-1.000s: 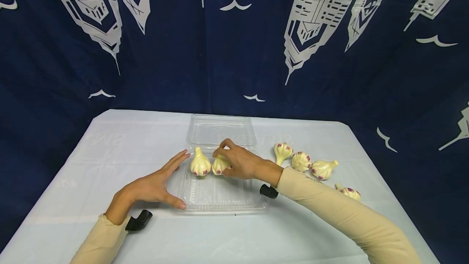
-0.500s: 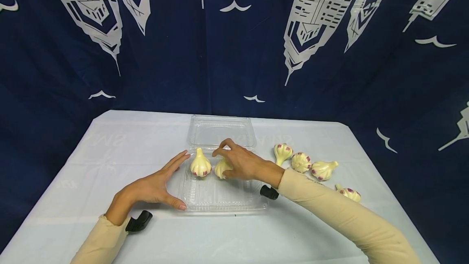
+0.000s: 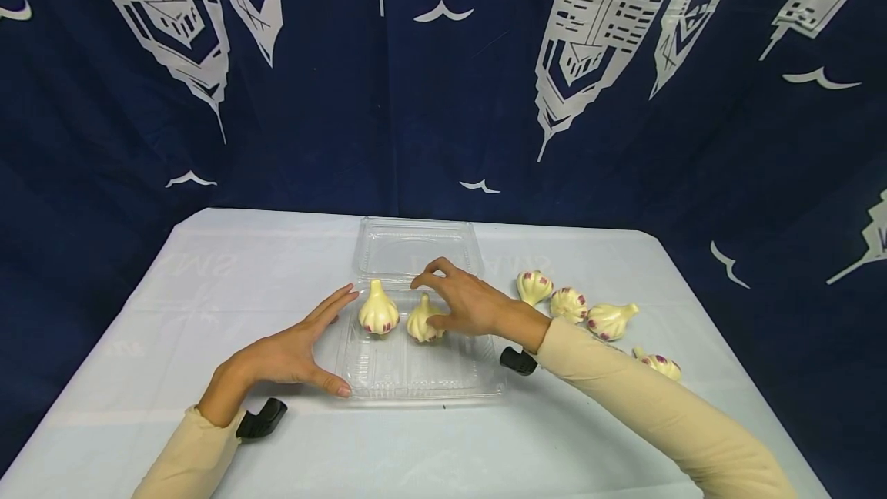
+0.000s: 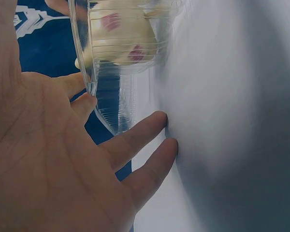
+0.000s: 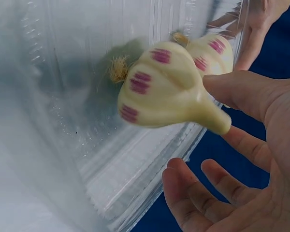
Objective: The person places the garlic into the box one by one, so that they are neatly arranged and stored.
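Note:
A clear plastic clamshell container point(image 3: 416, 373) lies on the table with its lid folded back. Two garlic bulbs stand in its far half, stems up: a left bulb point(image 3: 378, 313) and a right bulb point(image 3: 421, 323). My right hand point(image 3: 473, 306) is over the right bulb, fingers spread apart. In the right wrist view the thumb is by that bulb point(image 5: 157, 94) and the other fingers are clear of it; whether the thumb touches cannot be told. My left hand point(image 3: 287, 353) stretches along the container's left side, where the left wrist view shows fingers at its rim.
Several more garlic bulbs point(image 3: 611, 321) lie on the table to the right, near the right forearm. The clear lid point(image 3: 419, 249) lies flat behind the container. A dark blue printed cloth point(image 3: 388, 98) hangs behind the white table point(image 3: 333, 453).
My right hand has let go of the right bulb and drawn slightly back to the right, its fingers parting. That bulb now stands more in view. The left hand stays put.

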Action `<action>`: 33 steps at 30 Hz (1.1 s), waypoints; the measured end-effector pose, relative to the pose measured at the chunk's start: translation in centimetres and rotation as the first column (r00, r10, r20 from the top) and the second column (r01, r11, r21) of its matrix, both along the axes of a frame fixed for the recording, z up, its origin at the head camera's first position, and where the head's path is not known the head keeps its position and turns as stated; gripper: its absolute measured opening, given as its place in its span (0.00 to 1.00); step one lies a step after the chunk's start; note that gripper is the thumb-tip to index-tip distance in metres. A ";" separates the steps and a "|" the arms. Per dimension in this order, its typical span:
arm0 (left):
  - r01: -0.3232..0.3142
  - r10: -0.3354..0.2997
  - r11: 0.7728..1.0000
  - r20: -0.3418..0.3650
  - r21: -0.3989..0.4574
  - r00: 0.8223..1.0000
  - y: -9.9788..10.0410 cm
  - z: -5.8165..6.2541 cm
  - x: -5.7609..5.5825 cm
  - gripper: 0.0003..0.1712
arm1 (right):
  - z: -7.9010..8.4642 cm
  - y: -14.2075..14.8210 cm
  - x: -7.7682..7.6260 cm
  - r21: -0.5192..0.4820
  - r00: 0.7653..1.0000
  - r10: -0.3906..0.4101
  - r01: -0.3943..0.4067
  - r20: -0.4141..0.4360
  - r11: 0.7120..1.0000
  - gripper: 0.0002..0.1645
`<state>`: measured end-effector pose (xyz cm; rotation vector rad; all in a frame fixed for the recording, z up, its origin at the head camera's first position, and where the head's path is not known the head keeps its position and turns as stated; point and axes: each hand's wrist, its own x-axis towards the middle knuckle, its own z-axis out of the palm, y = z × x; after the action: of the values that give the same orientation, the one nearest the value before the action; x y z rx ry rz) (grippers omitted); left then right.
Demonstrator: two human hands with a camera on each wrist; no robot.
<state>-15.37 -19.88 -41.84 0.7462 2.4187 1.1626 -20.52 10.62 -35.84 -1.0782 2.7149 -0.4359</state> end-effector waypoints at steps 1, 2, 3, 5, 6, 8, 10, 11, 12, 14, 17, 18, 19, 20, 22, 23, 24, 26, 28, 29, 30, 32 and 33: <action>0.000 0.000 1.000 0.000 0.000 1.000 0.0 0.0 0.0 0.78 | 0.0 0.1 0.0 -0.005 1.000 0.000 0.000 0.003 1.000 0.32; -0.001 0.001 1.000 0.000 0.000 1.000 0.0 0.0 0.0 0.78 | 0.1 0.3 0.0 -0.012 1.000 -0.004 0.005 0.007 1.000 0.32; -0.001 0.001 1.000 0.001 0.001 1.000 0.0 0.0 0.0 0.78 | 0.1 0.5 0.0 -0.021 1.000 -0.008 0.008 0.011 1.000 0.32; -0.003 0.003 1.000 0.003 -0.002 1.000 0.0 0.1 0.0 0.78 | 0.2 0.9 -0.1 -0.037 1.000 -0.022 0.022 0.017 0.999 0.33; -0.003 0.003 1.000 0.003 -0.004 1.000 0.0 0.1 0.0 0.78 | 0.3 1.2 -0.1 -0.049 0.999 -0.028 0.029 0.018 0.998 0.33; -0.004 0.004 1.000 0.003 -0.006 1.000 0.0 0.2 0.0 0.78 | 0.5 1.7 -0.3 -0.072 0.999 -0.041 0.042 0.008 0.997 0.33; -0.006 0.006 1.000 0.002 -0.009 1.000 0.0 0.2 0.1 0.78 | 0.6 2.4 -0.4 -0.096 0.999 -0.051 0.050 -0.009 0.994 0.32; -0.008 0.008 1.000 0.002 -0.009 1.000 0.0 0.2 0.1 0.78 | 0.7 2.8 -0.5 -0.110 0.998 -0.054 0.052 -0.018 0.993 0.32; -0.008 0.008 1.000 0.000 -0.007 1.000 0.0 0.2 0.1 0.78 | 0.9 3.2 -0.6 -0.122 0.998 -0.058 0.054 -0.027 0.991 0.31; -0.008 0.008 1.000 -0.002 -0.005 1.000 -0.1 0.2 0.1 0.78 | 1.0 3.9 -0.8 -0.141 0.997 -0.070 0.064 -0.041 0.988 0.30; -0.007 0.007 1.000 -0.003 0.002 1.000 -0.1 0.2 0.1 0.78 | 1.2 4.9 -1.0 -0.170 0.995 -0.093 0.084 -0.043 0.982 0.30; -0.009 0.009 1.000 -0.001 0.001 1.000 -0.1 0.2 0.1 0.78 | 1.2 5.3 -1.1 -0.181 0.994 -0.099 0.090 -0.040 0.979 0.29; -0.009 0.009 1.000 0.000 0.002 1.000 -0.1 0.2 0.1 0.78 | 1.2 5.5 -1.1 -0.194 0.994 -0.103 0.094 -0.034 0.976 0.29; -0.009 0.009 1.000 0.002 0.004 1.000 -0.1 0.2 0.1 0.78 | 1.2 5.8 -1.2 -0.211 0.994 -0.103 0.095 -0.027 0.973 0.29; -0.012 0.012 1.000 0.007 0.001 1.000 -0.1 0.2 0.1 0.78 | 1.0 6.5 -1.3 -0.232 0.994 -0.108 0.101 -0.017 0.967 0.28; -0.013 0.013 1.000 0.007 0.001 1.000 -0.1 0.1 0.1 0.78 | 1.0 6.8 -1.4 -0.244 0.994 -0.107 0.099 -0.017 0.965 0.28; -0.012 0.012 1.000 0.007 0.001 1.000 -0.1 0.1 0.1 0.78 | 0.9 7.1 -1.5 -0.256 0.994 -0.105 0.096 -0.018 0.962 0.27; -0.010 0.010 1.000 0.006 0.002 1.000 -0.1 0.0 0.1 0.78 | 0.9 7.9 -1.5 -0.271 0.994 -0.103 0.091 -0.029 0.958 0.26; -0.011 0.011 1.000 0.008 0.000 1.000 -0.1 -0.1 0.0 0.78 | 0.8 8.6 -1.6 -0.276 0.994 -0.100 0.083 -0.048 0.958 0.25; -0.012 0.012 1.000 0.010 0.000 1.000 0.0 -0.2 0.0 0.79 | 0.8 9.0 -1.7 -0.281 0.994 -0.091 0.071 -0.061 0.957 0.24; -0.012 0.012 1.000 0.010 0.000 1.000 0.0 -0.2 -0.1 0.79 | 0.7 9.4 -1.8 -0.285 0.994 -0.086 0.063 -0.069 0.956 0.23; -0.012 0.012 1.000 0.012 -0.001 1.000 0.0 -0.3 -0.1 0.79 | 0.4 10.2 -2.0 -0.290 0.994 -0.078 0.052 -0.079 0.956 0.22; -0.010 0.010 1.000 0.008 -0.001 1.000 0.0 -0.3 -0.1 0.79 | 0.3 10.6 -2.1 -0.290 0.994 -0.073 0.046 -0.083 0.956 0.21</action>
<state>-15.46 -19.91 -42.12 0.7281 2.4188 1.1666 -22.66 21.23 -35.52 -1.1108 2.8334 -0.8335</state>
